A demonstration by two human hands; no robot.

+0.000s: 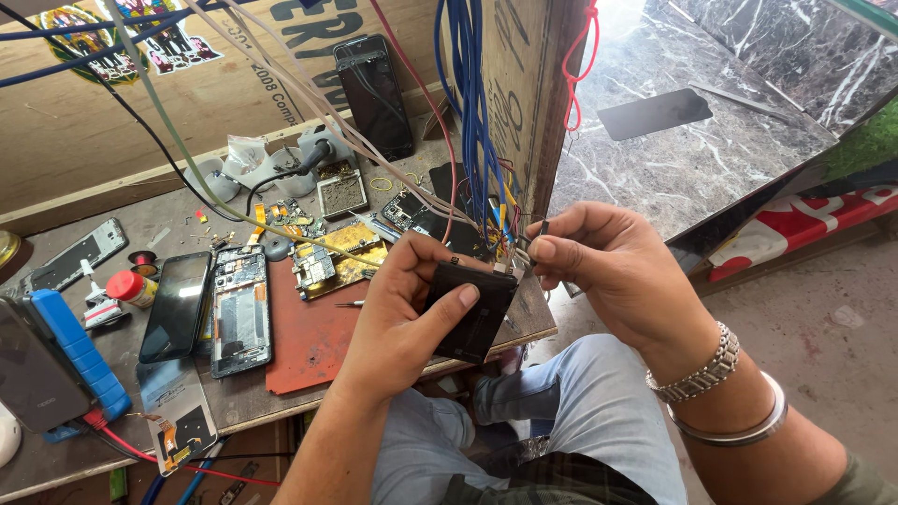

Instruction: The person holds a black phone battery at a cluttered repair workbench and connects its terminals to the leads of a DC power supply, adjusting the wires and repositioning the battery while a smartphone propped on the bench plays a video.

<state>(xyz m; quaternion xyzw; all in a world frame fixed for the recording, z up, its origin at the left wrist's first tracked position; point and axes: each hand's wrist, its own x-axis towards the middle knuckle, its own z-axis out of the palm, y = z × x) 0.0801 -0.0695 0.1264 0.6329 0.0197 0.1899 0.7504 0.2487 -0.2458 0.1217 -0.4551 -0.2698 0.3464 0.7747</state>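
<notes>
Cluttered wooden bench (281, 397) by marble floor (673, 159); both hands' fingers (449, 304) grip a black phone part (472, 313).

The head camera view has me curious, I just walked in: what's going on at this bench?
A person sits at a cluttered wooden workbench. Their left hand grips a small black phone part, while the right hand pinches a thin tool at its top edge. An opened phone, circuit boards and an orange mat lie on the bench.

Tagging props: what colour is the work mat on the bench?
Reddish-orange mat, clearest in the head view.
</notes>
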